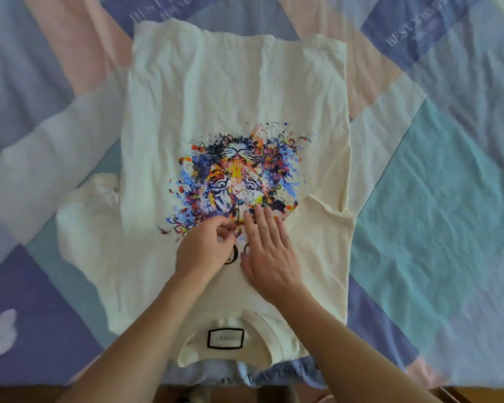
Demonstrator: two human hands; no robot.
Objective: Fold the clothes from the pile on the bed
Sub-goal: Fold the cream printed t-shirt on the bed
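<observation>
T-shirt (pixel 233 106) flat under both hands, collar nearest. Left hand (pixel 207 248) pinches fabric at print; right hand (pixel 269 254) flat, fingers straight, pressing beside it.

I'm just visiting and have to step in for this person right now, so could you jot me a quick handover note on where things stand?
Left hand: fingers curled, pinching the fabric at the lower edge of the tiger print.
Right hand: flat, fingers straight, pressing on the T-shirt beside the left.
The cream T-shirt lies spread print-up on the bed quilt, collar label nearest you. The sleeve on the left sticks out; the right side looks turned in.
Done: shirt laid out.
Left: fold it. No pile is in view.
</observation>
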